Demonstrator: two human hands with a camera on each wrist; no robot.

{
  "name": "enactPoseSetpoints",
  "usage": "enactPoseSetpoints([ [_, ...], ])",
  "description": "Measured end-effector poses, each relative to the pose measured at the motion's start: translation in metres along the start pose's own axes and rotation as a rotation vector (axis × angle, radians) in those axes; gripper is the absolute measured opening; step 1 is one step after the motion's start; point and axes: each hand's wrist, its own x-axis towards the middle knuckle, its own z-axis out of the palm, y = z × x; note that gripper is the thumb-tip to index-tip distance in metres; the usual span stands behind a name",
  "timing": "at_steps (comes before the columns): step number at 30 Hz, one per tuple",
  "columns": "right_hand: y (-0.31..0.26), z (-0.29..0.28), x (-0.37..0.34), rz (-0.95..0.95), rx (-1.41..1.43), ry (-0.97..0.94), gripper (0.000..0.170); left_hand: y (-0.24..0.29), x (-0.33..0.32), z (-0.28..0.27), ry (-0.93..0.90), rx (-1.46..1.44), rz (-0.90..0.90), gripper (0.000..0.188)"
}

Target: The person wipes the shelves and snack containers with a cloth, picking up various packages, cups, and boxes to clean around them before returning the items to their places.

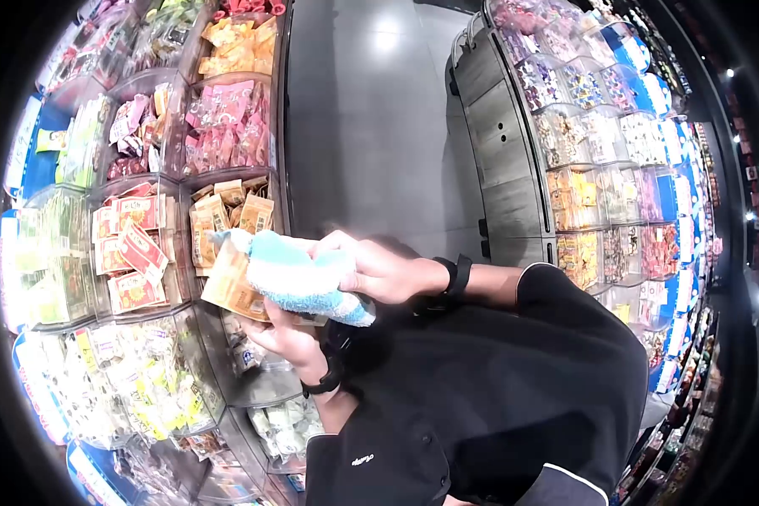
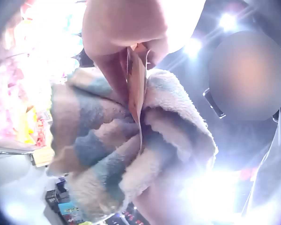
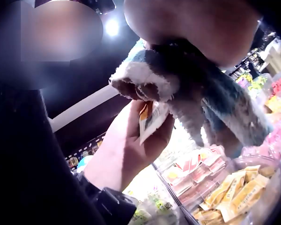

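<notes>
In the head view my left hand [image 1: 287,339] pinches an orange-brown snack packet [image 1: 231,282] by its edge. The left wrist view shows that packet [image 2: 137,86] edge-on between thumb and fingers. My right hand [image 1: 378,271] grips a fluffy blue-and-white striped cloth [image 1: 291,274], bunched up and draped against the packet. Folds of the cloth [image 2: 107,154] lie on both sides of the packet in the left wrist view. In the right wrist view the cloth [image 3: 147,75] hangs under the right hand [image 3: 192,26], right above the left hand [image 3: 124,140] and packet.
Clear bins of wrapped snacks line the left side, including a bin of similar orange-brown packets [image 1: 257,211] and red-and-white packets [image 1: 135,253]. Pink packets [image 1: 228,126] lie farther back. A grey floor aisle [image 1: 371,126] separates them from another bin display [image 1: 582,202] at right.
</notes>
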Motion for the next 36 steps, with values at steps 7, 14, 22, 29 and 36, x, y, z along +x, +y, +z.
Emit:
enactPoseSetpoints([
  [7, -0.002, -0.005, 0.005, -0.025, -0.107, 0.006, 0.045, 0.003, 0.006, 0.017, -0.005, 0.099, 0.104, 0.049],
  [14, 0.007, 0.001, 0.009, 0.073, 0.013, -0.052, 0.040, 0.000, 0.009, -0.008, 0.103, 0.214, 0.106, 0.046],
  [22, 0.046, 0.022, 0.028, 0.075, 0.130, -0.319, 0.042, 0.020, 0.003, -0.021, 0.342, 0.092, 0.228, 0.042],
  [29, 0.061, 0.034, 0.059, 0.284, 0.346, -0.346, 0.042, 0.015, 0.006, -0.045, 0.321, 0.092, 0.268, 0.037],
  [36, 0.076, 0.040, 0.102, 0.264, 0.287, -0.551, 0.042, 0.024, 0.024, -0.042, 0.628, 0.128, 0.307, 0.030],
])
